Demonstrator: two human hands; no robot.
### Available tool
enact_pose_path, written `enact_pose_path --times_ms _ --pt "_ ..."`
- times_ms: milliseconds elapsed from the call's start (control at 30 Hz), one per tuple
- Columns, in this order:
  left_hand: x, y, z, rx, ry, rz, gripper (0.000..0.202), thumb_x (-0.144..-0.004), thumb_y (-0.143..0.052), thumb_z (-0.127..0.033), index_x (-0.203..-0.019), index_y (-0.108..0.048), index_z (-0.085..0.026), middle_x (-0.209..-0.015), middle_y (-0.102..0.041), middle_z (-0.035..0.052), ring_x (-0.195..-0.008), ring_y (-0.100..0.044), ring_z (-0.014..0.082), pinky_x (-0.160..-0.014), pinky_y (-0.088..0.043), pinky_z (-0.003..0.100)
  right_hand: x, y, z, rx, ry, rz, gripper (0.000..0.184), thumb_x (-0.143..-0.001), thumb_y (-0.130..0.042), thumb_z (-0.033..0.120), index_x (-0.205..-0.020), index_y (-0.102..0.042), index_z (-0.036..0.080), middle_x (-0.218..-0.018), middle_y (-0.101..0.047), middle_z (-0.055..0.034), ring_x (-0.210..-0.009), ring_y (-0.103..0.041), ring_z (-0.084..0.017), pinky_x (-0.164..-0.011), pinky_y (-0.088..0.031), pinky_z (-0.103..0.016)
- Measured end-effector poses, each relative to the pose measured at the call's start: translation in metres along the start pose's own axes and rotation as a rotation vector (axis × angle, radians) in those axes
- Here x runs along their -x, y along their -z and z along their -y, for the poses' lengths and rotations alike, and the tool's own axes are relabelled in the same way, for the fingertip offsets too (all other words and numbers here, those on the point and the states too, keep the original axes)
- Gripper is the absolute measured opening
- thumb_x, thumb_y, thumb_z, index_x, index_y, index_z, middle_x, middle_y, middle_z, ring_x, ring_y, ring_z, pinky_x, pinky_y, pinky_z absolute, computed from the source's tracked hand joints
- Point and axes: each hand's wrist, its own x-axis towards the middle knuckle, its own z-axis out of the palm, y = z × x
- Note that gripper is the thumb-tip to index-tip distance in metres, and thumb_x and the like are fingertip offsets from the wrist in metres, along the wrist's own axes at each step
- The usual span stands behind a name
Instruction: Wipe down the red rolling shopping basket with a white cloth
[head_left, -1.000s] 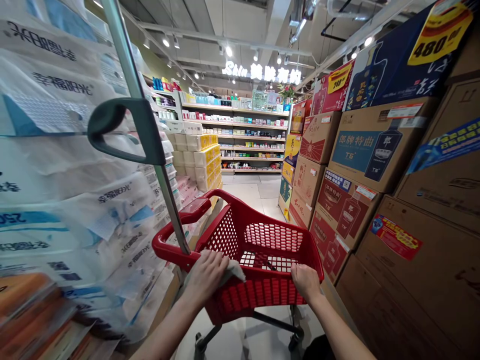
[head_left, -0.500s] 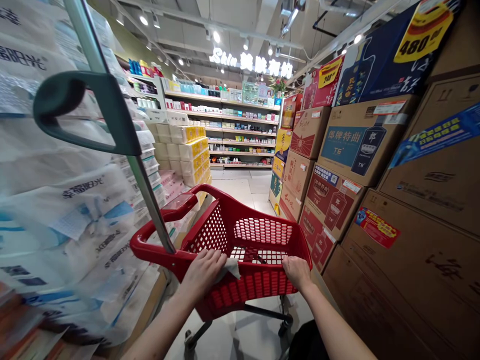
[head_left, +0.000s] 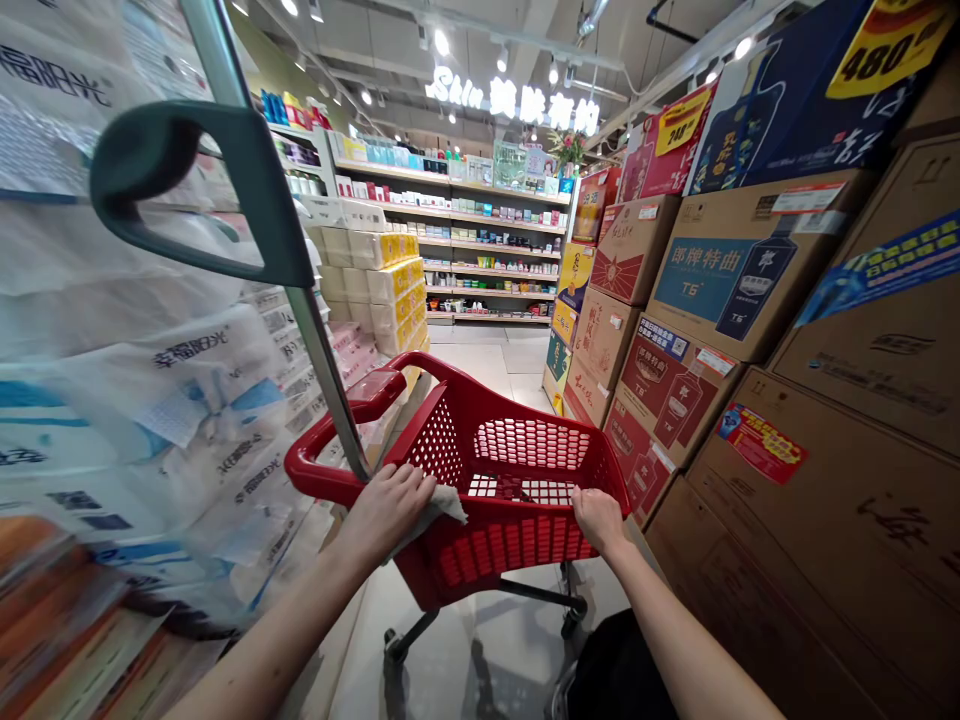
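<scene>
In the head view, a red plastic shopping cart [head_left: 517,508] stands in the aisle, its perforated basket bare inside. At the left end of its near rim, close to the foot of a metal pole [head_left: 334,385], my left hand [head_left: 391,503] is closed over a pale grey-white cloth [head_left: 441,507] and presses it on the rim. The cloth's loose end hangs over the outside. Farther right, my right hand [head_left: 598,517] is closed around the same rim. A dark grey-green loop handle [head_left: 277,190] is fixed on the pole.
Stacked cartons [head_left: 720,270] wall the right side close to the cart. On the left are piles of white plastic-wrapped paper packs [head_left: 202,370] and yellow-and-white packs [head_left: 397,285]. Shelves of small goods [head_left: 491,232] stand across the far end of the tiled floor [head_left: 487,370].
My left hand has slid left along the rim with the cloth, nearer the pole's foot. My right hand keeps its hold. The cart and surroundings sit slightly differently in view.
</scene>
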Motion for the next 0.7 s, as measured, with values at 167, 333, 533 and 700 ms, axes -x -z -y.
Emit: enact_pose_path --times_ms 167,333,533,700 --pt "-0.01 0.0 0.009 0.03 -0.092 0.05 0.014 -0.085 -0.047 -0.009 -0.088 -0.059 -0.017 -0.081 -0.061 0.0067 -0.082 -0.055 0.021 -0.074 -0.034 0.034 0.002 0.013 0.06 -0.085 0.232 -0.022 0.049 -0.1 -0.023 0.033 -0.087 -0.068 0.016 -0.09 -0.071 -0.0086 -0.087 -0.065 -0.017 -0.078 -0.044 -0.025" --pt "-0.012 0.007 0.006 0.043 -0.114 0.096 0.013 -0.086 -0.047 -0.011 -0.089 -0.058 -0.016 -0.083 -0.061 0.007 -0.082 -0.054 0.0205 -0.073 -0.033 0.034 -0.001 0.023 0.088 -0.124 0.187 0.085 0.06 -0.1 -0.015 0.041 -0.087 -0.068 0.015 -0.09 -0.071 -0.01 -0.087 -0.066 -0.017 -0.079 -0.044 -0.026" --pt "0.002 0.012 0.01 0.078 -0.17 0.043 0.024 -0.088 -0.041 -0.011 -0.106 -0.057 -0.017 -0.091 -0.061 0.0081 -0.089 -0.054 0.0208 -0.083 -0.036 0.035 0.0 0.025 0.073 -0.097 0.213 0.1 0.059 -0.1 -0.015 0.039 -0.088 -0.068 0.015 -0.09 -0.071 -0.008 -0.085 -0.066 -0.017 -0.076 -0.044 -0.024" --pt "0.016 0.016 0.014 0.158 -0.141 -0.041 0.036 -0.09 -0.038 -0.011 -0.123 -0.049 -0.019 -0.11 -0.059 0.0095 -0.109 -0.051 0.021 -0.1 -0.032 0.037 0.001 0.022 0.074 -0.096 0.199 0.075 0.057 -0.1 -0.018 0.039 -0.088 -0.068 0.015 -0.09 -0.071 -0.0079 -0.084 -0.066 -0.018 -0.075 -0.043 -0.024"
